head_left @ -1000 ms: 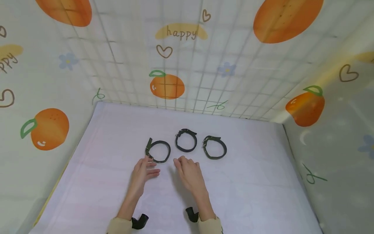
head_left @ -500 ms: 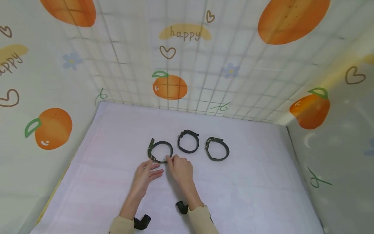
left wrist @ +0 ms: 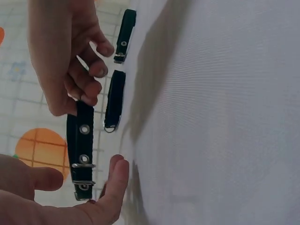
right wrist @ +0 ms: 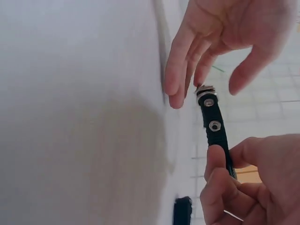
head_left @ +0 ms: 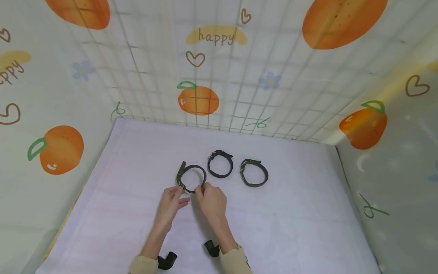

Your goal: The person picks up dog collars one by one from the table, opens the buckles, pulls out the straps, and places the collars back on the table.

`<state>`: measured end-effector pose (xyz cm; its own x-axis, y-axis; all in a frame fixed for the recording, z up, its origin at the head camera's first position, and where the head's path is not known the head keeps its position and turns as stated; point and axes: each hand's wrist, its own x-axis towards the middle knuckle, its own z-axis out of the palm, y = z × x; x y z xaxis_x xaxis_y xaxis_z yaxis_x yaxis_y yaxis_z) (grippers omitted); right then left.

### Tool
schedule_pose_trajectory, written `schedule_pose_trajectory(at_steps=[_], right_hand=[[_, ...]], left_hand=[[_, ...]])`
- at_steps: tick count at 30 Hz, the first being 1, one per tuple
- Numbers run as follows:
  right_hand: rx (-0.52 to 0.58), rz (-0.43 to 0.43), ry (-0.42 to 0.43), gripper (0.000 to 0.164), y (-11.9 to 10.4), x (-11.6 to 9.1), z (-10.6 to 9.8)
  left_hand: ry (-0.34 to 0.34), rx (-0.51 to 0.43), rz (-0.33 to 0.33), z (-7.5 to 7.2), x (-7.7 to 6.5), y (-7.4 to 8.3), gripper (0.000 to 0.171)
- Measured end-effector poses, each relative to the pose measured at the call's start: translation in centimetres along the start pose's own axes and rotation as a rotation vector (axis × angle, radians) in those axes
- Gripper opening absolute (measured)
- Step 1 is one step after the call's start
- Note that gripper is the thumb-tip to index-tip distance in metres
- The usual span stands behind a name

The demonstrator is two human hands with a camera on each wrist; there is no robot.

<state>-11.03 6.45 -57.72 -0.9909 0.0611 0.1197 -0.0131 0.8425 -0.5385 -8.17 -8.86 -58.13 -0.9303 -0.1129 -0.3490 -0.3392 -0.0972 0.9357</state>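
Observation:
My right hand [head_left: 213, 201] pinches the near right part of a dark collar [head_left: 205, 176] between thumb and curled fingers. That collar is fastened in a loop, with its loose strap end pointing up at the left. My left hand [head_left: 168, 205] is at the collar's near left side, its fingers loosely spread. In the right wrist view, a fingertip of the left hand [right wrist: 220, 37] meets the metal buckle [right wrist: 205, 90] while the thumb stands apart. Metal eyelets show along the strap in the left wrist view, between the right hand [left wrist: 75, 61] and the buckle [left wrist: 83, 176].
Two more looped dark collars lie on the white tabletop [head_left: 294, 213]: a middle collar [head_left: 220, 176] and a right collar [head_left: 254, 185]. A printed cloth with oranges [head_left: 198, 101] covers the walls behind and beside the table. Black angled pieces [head_left: 167, 260] sit at both wrists.
My right hand has moved left from between the collars and now pinches the left collar. That collar has shifted slightly right. My left hand stays at its buckle side.

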Motion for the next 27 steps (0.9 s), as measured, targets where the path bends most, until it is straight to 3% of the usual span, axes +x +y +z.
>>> schedule_pose_trajectory(at_steps=[5, 11, 14, 17, 20, 23, 25, 27], right_hand=[[0.016, -0.006, 0.018, 0.036, -0.3, -2.0, -2.5], [0.055, -0.011, 0.003, 0.031, -0.4, -4.2, -4.7], [0.042, -0.015, -0.005, 0.032, -0.3, -4.9, -5.8], [0.037, -0.005, 0.055, 0.030, -0.1, -5.5, -7.1], [0.096, -0.025, 0.172, 0.037, 0.2, -5.9, -8.3], [0.167, -0.160, 0.218, 0.055, 0.6, -6.2, -9.1], [0.174, -0.296, 0.179, 0.056, 0.9, -6.4, -9.4], [0.170, -0.401, 0.109, 0.048, 1.3, -6.7, -9.6]], left_hand=[[0.046, 0.013, 0.089, 0.4, -0.5, 0.7, 0.046], [0.042, -0.113, 0.105, 0.7, -1.8, 1.8, 0.045], [0.034, -0.116, 0.163, 0.7, -2.8, 2.3, 0.043], [0.052, 0.033, 0.294, 0.7, -4.0, 2.7, 0.034], [0.080, 0.258, 0.461, 0.7, -5.1, 2.9, 0.024], [0.065, 0.476, 0.643, 1.0, -6.1, 3.1, 0.023], [0.025, 0.577, 0.750, 1.2, -6.7, 3.3, 0.025], [-0.014, 0.631, 0.817, 1.5, -7.3, 3.4, 0.025]])
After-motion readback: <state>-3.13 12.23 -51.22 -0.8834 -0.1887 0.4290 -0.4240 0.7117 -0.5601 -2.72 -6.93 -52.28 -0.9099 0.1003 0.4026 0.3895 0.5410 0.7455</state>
